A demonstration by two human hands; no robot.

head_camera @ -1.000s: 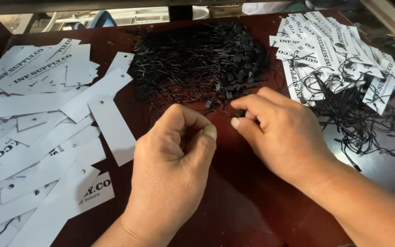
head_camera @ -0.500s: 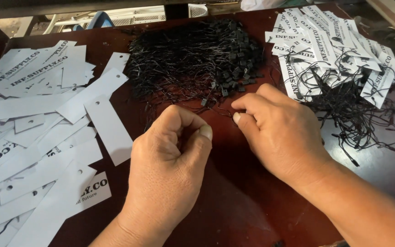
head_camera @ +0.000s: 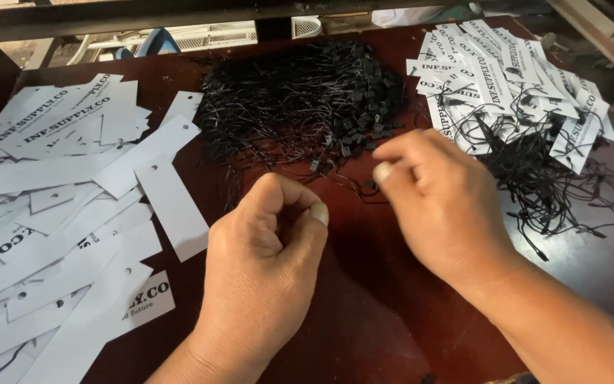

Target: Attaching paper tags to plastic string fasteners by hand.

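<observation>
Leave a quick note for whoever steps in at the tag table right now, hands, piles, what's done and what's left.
Left hand: curled loosely, thumb to fingers, what it holds can't be seen.
Right hand: fingertips pinching at the near edge of the black string loops, mid-table.
Unstrung white tags: spread on the left, holes empty.
Done: strung tags heaped at right, strings trailing.
Left: many white tags and plenty of loops.
</observation>
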